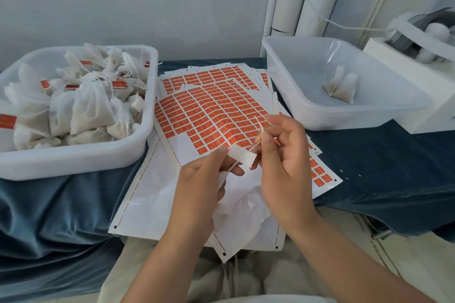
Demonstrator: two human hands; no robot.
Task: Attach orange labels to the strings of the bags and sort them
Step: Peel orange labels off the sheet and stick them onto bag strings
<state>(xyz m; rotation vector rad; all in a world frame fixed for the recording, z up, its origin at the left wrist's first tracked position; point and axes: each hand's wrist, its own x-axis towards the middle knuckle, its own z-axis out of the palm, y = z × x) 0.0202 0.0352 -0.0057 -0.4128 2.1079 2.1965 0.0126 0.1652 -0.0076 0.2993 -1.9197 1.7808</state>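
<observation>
Over the label sheets [216, 110], the left hand [197, 179] pinches a label [242, 156] (apparently backing-side up) while the right hand [283, 145] grips the string [257, 130] taut, ready for folding.

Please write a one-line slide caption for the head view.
Left hand and right hand fold a label onto a thin string.

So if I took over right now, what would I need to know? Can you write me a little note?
Left hand: fingers pinch a peeled label, its white back facing up, with the string lying across it.
Right hand: fingers hold the string taut.
The bag being tagged lies under both hands on the label sheets.
Done: the left tub is piled with labelled bags.
Left: fold this label shut over the string and put the bag with the others. The right tub holds a couple of bags with no label visible.
</observation>
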